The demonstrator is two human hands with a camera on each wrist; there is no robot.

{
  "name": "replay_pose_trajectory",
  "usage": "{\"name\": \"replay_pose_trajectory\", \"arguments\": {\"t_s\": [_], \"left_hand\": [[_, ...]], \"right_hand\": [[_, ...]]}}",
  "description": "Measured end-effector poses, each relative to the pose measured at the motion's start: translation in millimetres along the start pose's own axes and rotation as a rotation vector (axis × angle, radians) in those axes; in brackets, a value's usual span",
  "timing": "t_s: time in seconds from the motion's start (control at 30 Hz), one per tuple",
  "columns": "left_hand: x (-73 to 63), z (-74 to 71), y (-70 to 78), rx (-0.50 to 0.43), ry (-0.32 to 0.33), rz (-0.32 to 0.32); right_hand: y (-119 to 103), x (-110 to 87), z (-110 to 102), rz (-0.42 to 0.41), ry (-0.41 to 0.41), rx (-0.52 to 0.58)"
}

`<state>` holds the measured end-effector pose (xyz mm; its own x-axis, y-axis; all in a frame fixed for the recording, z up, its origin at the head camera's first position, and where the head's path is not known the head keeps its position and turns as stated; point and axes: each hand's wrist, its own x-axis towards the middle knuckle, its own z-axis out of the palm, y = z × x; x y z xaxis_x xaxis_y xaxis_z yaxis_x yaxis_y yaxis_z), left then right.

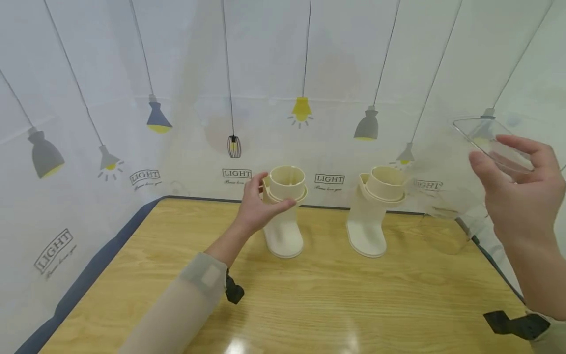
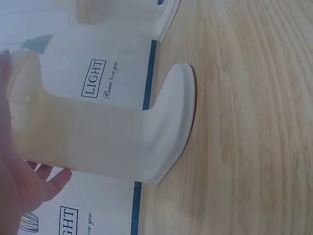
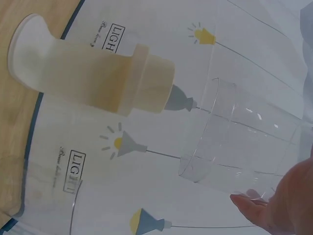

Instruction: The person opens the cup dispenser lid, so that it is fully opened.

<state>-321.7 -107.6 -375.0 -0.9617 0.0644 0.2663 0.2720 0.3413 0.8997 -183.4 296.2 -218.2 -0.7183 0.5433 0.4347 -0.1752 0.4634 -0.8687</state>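
Note:
Two cream plastic stands, each with a round collar on top and a flat rounded foot, stand upright on the table. My left hand [image 1: 258, 206] grips the left stand [image 1: 283, 238] around its top, thumb at the front of the collar and fingers behind. In the left wrist view this stand's foot [image 2: 173, 117] rests on the wood. Raised at the right, my right hand [image 1: 526, 196] holds a clear plastic container [image 3: 249, 137] between thumb and fingers. The right stand [image 1: 367, 231] stands untouched between my hands.
A second clear container [image 3: 44, 200] stands on the wooden table [image 1: 309, 300] near its right end. Behind the table hangs a pale curtain [image 1: 265, 59] printed with lamps, with more of it at both sides.

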Motion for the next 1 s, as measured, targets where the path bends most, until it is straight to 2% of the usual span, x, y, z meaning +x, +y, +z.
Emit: {"name": "replay_pose_trajectory", "arguments": {"t_s": [0.17, 0.37, 0.47, 0.6, 0.73, 0.83, 1.0], "left_hand": [[5.2, -2.5, -0.5, -0.009, -0.025, -0.004], [12.5, -6.4, -2.8, -0.039, -0.076, -0.032], [15.4, -8.0, -4.5, -0.052, -0.107, -0.033], [18.5, -10.0, -7.1, -0.064, -0.145, -0.03], [19.9, -12.5, -7.8, -0.074, -0.182, -0.031], [20.2, -14.2, -7.5, -0.067, -0.204, -0.035], [21.4, -16.0, -6.9, -0.053, -0.224, -0.036]], "right_hand": [[28, -0.4, -20, 0.117, 0.04, -0.105], [73, -4.0, -33, 0.169, 0.08, -0.16], [98, -7.9, -40, 0.185, 0.025, -0.219], [129, -8.9, -51, 0.202, -0.119, -0.332], [154, -4.9, -61, 0.215, -0.23, -0.455], [174, -2.4, -62, 0.22, -0.257, -0.467], [200, -1.3, -58, 0.196, -0.255, -0.465]]}}
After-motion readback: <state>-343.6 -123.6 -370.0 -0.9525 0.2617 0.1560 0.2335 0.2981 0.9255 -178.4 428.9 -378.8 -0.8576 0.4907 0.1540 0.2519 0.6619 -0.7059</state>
